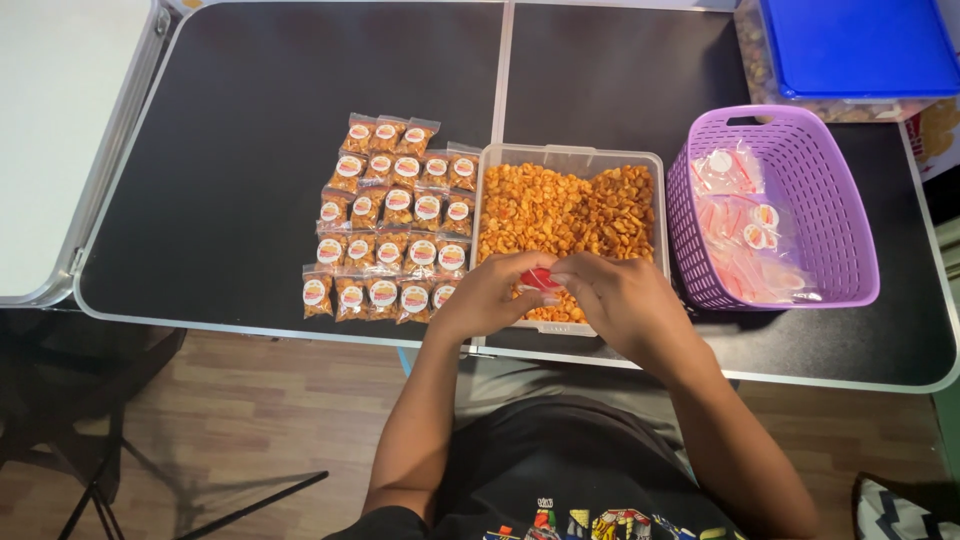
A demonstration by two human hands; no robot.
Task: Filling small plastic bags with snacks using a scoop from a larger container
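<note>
Both hands meet over the clear tub (487,190) of orange snacks (560,205). The left hand (490,295) and right hand (620,298) pinch a small red-edged bag (540,279) with closed fingers. Filled packets (385,225) lie in rows on the dark worktop (250,120).

We count on the black bench (250,90): rows of small filled snack packets (390,220) with round labels, left of centre; a purple slotted basket (830,190) of empty clear bags (745,215), right; a lidded tub with blue lid (855,45), far right corner. A white table (60,120) adjoins left.
</note>
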